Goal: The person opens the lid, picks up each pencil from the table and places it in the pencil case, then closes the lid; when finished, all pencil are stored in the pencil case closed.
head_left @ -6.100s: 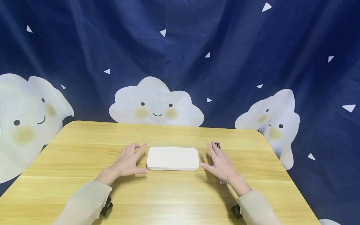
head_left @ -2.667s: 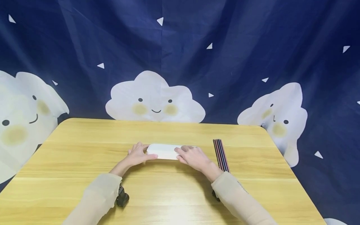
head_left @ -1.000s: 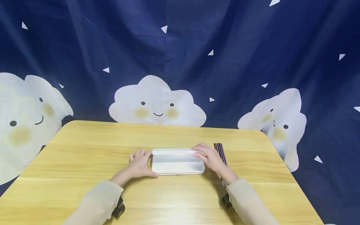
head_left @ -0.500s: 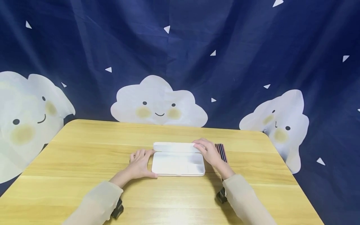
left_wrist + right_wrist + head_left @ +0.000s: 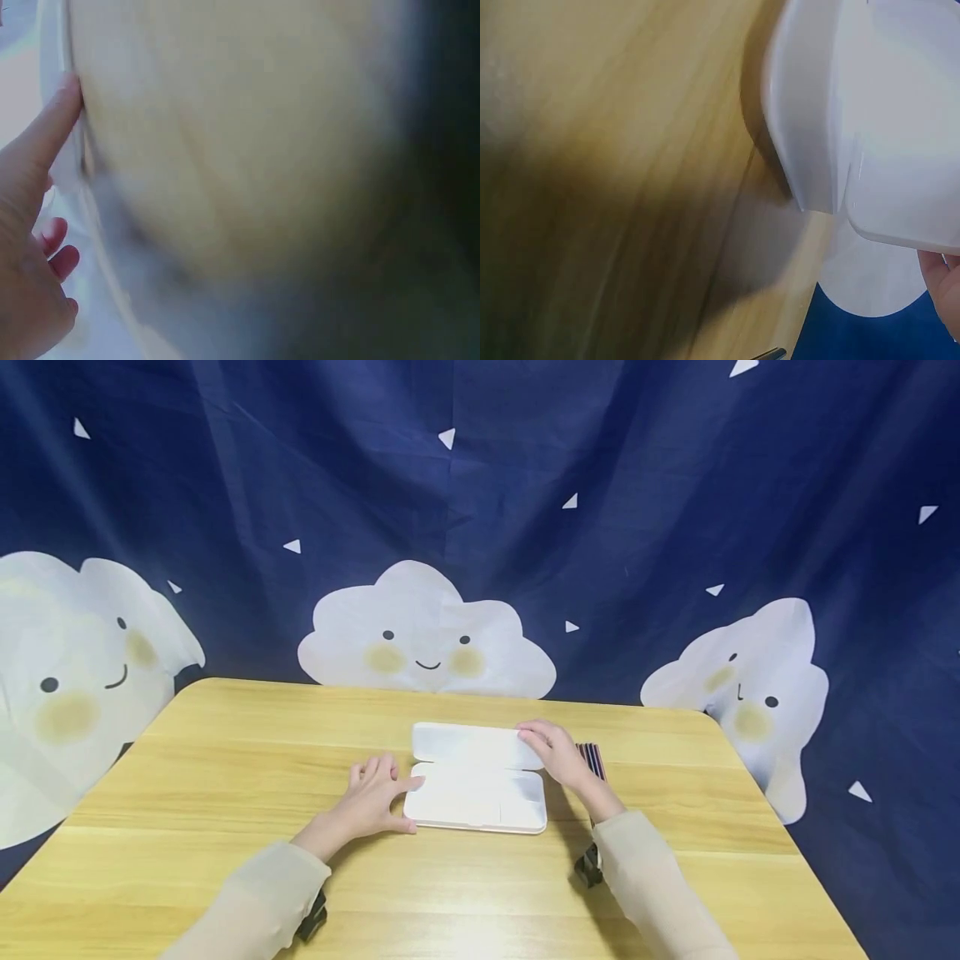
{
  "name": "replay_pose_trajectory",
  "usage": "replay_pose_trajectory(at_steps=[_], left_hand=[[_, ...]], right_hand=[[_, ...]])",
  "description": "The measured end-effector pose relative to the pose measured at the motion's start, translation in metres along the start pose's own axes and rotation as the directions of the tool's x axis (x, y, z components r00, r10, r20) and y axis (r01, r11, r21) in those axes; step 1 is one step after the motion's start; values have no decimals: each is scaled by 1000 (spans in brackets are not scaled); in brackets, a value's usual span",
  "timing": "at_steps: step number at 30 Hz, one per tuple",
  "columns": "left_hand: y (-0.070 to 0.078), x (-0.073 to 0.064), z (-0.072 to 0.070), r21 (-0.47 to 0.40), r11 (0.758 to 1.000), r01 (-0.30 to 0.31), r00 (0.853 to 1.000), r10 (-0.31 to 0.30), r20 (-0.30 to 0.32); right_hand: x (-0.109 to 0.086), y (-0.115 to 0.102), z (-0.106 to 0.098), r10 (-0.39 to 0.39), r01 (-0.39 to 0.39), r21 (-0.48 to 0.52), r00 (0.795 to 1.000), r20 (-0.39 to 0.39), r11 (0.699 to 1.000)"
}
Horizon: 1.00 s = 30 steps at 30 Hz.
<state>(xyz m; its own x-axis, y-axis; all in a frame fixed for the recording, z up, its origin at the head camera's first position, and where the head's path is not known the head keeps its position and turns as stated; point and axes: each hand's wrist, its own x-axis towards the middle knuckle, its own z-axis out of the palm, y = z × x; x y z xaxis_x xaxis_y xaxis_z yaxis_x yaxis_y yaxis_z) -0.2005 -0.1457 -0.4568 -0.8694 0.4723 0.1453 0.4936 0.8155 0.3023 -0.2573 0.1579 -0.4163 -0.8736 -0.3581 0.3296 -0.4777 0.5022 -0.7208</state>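
A white pencil case (image 5: 457,800) lies on the table with its lid (image 5: 465,745) swung up and back, baring a pale interior with a small compartment at the right. My left hand (image 5: 366,802) holds the case's left end, thumb at the front corner and index finger over the rim. With my right hand (image 5: 562,762) I grip the lid's right end. In the right wrist view, fingertips (image 5: 934,274) show behind the lid (image 5: 907,150). The left wrist view has the thumb along the case's edge, mostly blurred beyond it.
Several dark striped pencils (image 5: 592,760) lie side by side right of the case, partly hidden by my right arm. The wooden table (image 5: 262,727) ends at the back before a dark blue curtain (image 5: 360,485) with cloud prints.
The case was closed at first, then its lid came up. Over the last second my right hand has tilted the lid farther back. The left hand stays at the left end, its index finger now over the rim.
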Motion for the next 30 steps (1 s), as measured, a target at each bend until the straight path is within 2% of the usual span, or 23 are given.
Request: replay_pose_trajectory(at_steps=[4, 9, 10, 12, 16, 17, 20, 22, 24, 26, 28, 30], left_hand=[[0, -1, -2, 15, 1000, -7, 1000, 7, 14], [2, -1, -8, 13, 1000, -18, 999, 17, 43], [2, -1, -9, 11, 1000, -20, 999, 20, 51], [2, -2, -10, 12, 1000, -26, 998, 25, 55], [1, -3, -8, 18, 1000, 9, 999, -10, 46], [1, -3, -7, 18, 999, 26, 999, -27, 46], [1, -3, -6, 27, 998, 64, 997, -65, 45], [1, -2, -7, 23, 996, 82, 995, -84, 52], [2, -1, -7, 23, 995, 99, 993, -101, 61], [3, 0, -8, 18, 994, 111, 991, -112, 68], [3, 0, -10, 17, 993, 120, 990, -121, 76], [5, 1, -12, 18, 992, 124, 989, -125, 82]], right_hand=[[2, 2, 1, -9, 9, -18, 1000, -14, 1000], [1, 4, 3, 45, -45, 2, 998, -44, 999], [0, -2, 2, 66, -66, 15, 997, -44, 998], [0, -2, 2, 71, -70, 25, 996, -47, 997], [0, -2, 2, 80, -78, 34, 996, -44, 996], [1, 3, 4, 74, -71, 43, 996, -53, 997], [1, 4, 5, 68, -58, 75, 987, -143, 996], [3, 5, 6, 55, -34, 91, 971, -233, 995], [3, 6, 7, 44, -25, 64, 948, -314, 998], [2, 6, 6, 20, -20, 3, 936, -350, 1000], [0, 7, 4, -11, -21, -91, 941, -337, 996], [-4, 9, 1, -37, -20, -199, 959, -280, 980]])
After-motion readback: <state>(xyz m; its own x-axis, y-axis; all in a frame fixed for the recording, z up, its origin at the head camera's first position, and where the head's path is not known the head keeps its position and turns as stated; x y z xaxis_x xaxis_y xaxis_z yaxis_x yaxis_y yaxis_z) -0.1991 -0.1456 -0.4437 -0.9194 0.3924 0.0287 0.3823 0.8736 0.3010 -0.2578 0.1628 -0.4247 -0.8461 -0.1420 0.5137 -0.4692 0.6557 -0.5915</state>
